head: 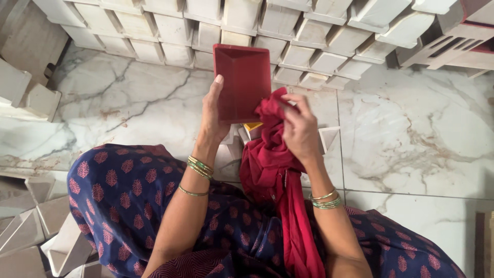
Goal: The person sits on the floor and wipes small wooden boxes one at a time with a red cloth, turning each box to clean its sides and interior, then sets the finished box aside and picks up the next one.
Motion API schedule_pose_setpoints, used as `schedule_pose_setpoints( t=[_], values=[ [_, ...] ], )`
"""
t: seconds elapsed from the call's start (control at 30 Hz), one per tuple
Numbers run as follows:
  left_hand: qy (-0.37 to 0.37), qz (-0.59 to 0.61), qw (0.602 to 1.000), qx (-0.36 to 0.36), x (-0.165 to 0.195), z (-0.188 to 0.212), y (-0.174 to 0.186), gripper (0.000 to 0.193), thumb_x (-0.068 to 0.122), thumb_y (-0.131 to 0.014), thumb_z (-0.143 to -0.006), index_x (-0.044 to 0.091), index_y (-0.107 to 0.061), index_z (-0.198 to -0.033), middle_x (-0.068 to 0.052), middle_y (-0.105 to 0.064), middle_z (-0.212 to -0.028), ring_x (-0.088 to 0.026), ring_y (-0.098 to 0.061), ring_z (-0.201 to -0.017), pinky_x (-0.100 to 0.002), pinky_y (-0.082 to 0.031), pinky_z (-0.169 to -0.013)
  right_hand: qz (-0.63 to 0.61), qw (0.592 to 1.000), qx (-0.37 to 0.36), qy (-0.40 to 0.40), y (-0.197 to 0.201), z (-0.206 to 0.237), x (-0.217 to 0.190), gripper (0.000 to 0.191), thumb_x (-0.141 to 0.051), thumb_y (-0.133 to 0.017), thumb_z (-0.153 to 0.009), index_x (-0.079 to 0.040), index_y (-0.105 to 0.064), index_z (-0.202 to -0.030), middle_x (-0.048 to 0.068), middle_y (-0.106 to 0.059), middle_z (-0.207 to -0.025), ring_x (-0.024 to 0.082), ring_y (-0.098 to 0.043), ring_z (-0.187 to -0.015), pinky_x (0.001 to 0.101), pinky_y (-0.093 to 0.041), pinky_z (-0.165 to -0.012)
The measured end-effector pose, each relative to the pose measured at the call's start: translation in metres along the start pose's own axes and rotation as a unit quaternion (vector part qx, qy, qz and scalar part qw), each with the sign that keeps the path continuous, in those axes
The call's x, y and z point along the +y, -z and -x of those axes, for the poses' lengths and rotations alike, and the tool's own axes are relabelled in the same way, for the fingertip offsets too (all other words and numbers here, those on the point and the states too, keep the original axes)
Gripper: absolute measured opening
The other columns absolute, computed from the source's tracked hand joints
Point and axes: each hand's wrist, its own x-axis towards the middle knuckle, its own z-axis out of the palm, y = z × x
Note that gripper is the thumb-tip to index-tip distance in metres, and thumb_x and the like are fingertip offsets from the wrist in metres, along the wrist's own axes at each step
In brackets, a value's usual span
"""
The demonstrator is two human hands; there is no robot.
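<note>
Two hands busy: left hand (pixel 212 116) fingers grip red rectangular tray (pixel 243 82); right hand (pixel 300 129) fingers pinch dark red cloth (pixel 270 164), hiding tray's lower-right corner; fingertips partly obscured.

Head view, steeply down, close

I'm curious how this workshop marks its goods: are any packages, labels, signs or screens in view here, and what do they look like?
No labels, signs or screens show.
Red tray: held in the left hand, rectangular, unmarked.
Red cloth: bunched in the right hand.
Pale trays: stacked in rows on the marble floor, plain.
</note>
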Motion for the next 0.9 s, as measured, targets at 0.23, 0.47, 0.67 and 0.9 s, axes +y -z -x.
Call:
schedule_pose_setpoints(
  t=[0.23, 0.47, 0.67, 0.9],
  values=[
    [0.086, 0.091, 0.990, -0.064, 0.006, 0.001, 0.005, 0.045, 0.041, -0.062, -0.104, 0.008, -0.056, -0.135, -0.010, -0.065, -0.128, -0.027, -0.067, -0.110, -0.045, -0.056, -0.093, -0.061, 0.986, -0.121, 0.102, 0.041, -0.016, -0.026, 0.056, 0.013, -0.070, -0.068, 0.003, -0.069, -0.123, 0.018, -0.055, -0.143, 0.038, -0.060, -0.124, 0.0428, -0.050, -0.106],
    [0.179, 0.083, 0.974, -0.112, 0.000, 0.000, 0.005, 0.060, 0.047, -0.063, -0.101, 0.005, -0.055, -0.142, -0.015, -0.062, -0.139, -0.030, -0.064, -0.120, -0.048, -0.051, -0.104, 0.041, 0.986, -0.109, 0.117, 0.030, -0.011, -0.019, 0.040, 0.012, -0.070, -0.074, -0.004, -0.072, -0.111, 0.004, -0.071, -0.121, 0.028, -0.071, -0.109, 0.0365, -0.059, -0.094],
    [-0.215, -0.504, 0.837, -0.010, 0.006, 0.011, -0.011, 0.086, 0.051, -0.074, -0.088, 0.006, -0.043, -0.153, -0.020, -0.036, -0.162, -0.036, -0.033, -0.151, -0.047, -0.028, -0.122, 0.025, 0.992, -0.101, 0.074, 0.048, -0.003, 0.003, 0.035, 0.007, -0.072, -0.075, 0.002, -0.068, -0.109, 0.014, -0.071, -0.110, 0.035, -0.069, -0.101, 0.0403, -0.058, -0.087],
    [-0.295, -0.687, 0.621, -0.234, -0.016, 0.040, -0.053, 0.072, 0.049, -0.091, -0.067, 0.006, -0.070, -0.121, -0.017, -0.069, -0.116, -0.036, -0.064, -0.111, -0.045, -0.048, -0.095, 0.004, 0.989, -0.148, 0.019, 0.059, 0.006, 0.022, 0.030, 0.003, -0.076, -0.076, 0.004, -0.069, -0.105, 0.018, -0.070, -0.099, 0.038, -0.067, -0.089, 0.0422, -0.054, -0.078]
  ],
)
